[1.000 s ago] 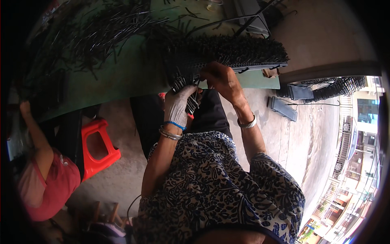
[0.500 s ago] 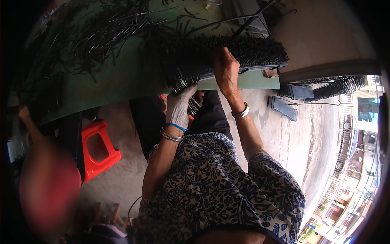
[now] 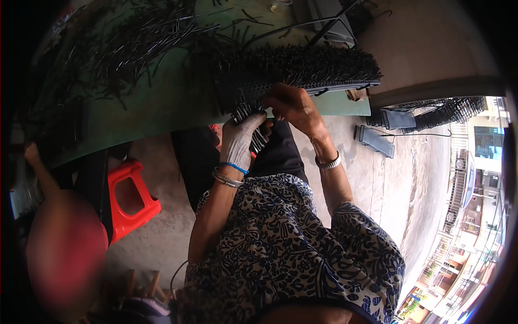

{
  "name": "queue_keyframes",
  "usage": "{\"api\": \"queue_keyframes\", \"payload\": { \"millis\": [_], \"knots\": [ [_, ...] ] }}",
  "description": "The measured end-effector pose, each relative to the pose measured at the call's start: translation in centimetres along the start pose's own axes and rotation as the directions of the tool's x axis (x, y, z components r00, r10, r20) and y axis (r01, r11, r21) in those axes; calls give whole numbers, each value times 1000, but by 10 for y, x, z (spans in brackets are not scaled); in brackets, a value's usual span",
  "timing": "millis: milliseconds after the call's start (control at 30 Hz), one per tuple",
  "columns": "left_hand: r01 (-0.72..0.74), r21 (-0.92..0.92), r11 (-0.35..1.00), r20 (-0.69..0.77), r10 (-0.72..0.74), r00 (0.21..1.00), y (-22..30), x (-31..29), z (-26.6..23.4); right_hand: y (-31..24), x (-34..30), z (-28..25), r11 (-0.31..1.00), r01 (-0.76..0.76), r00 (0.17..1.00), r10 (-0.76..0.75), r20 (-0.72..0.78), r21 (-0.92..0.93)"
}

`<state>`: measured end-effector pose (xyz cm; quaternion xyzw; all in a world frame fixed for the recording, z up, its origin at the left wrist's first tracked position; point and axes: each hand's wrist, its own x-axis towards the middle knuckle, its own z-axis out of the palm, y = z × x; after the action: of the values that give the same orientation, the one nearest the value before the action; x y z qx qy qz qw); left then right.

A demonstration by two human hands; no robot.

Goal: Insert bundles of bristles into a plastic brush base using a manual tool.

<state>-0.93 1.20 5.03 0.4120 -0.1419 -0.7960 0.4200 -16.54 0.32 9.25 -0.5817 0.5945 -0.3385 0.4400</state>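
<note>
My left hand (image 3: 241,137), in a pale glove, is closed round a bundle of black strips (image 3: 258,141) whose ends stick out above and below the fist. My bare right hand (image 3: 298,108) is beside the bundle's upper end, its fingers bent and pinched together; whatever they may hold is too dark to make out. Just beyond both hands lies a long dark panel (image 3: 253,86) with rows of small holes along its near part. Dense black bristle-like strips (image 3: 318,63) stand up from its far part.
Loose black strips (image 3: 145,46) are heaped on the green table (image 3: 162,110). Thin dark rods (image 3: 302,24) rise behind the panel. At left are a red stool (image 3: 135,194) and another person (image 3: 65,254). Grey blocks (image 3: 376,141) with wire lie on the floor at right.
My right hand has come down and left from the bristles to the bundle's upper end. My left hand stays almost where it was, still gripping the strips.
</note>
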Motion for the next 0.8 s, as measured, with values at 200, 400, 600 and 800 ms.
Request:
{"api": "queue_keyframes", "payload": {
  "millis": [200, 400, 600, 800],
  "knots": [
    [29, -4, 1000, 49, -28, 998, -14, 21, -20, 8, -4, -2, 980, 50, 993, -28, -115, 194],
    [138, -195, 971, 27, -136, 990, -8, 15, -17, 15, 11, -10, 899, 206, 748, -400, -530, -387],
    [186, -188, 964, 129, -164, 978, -8, 9, -12, 33, 27, -1, 790, 216, 651, -554, -519, -573],
    [165, -143, 976, 69, -156, 985, -10, 11, -16, 33, 25, 0, 810, 216, 666, -530, -525, -545]
  ]
}}
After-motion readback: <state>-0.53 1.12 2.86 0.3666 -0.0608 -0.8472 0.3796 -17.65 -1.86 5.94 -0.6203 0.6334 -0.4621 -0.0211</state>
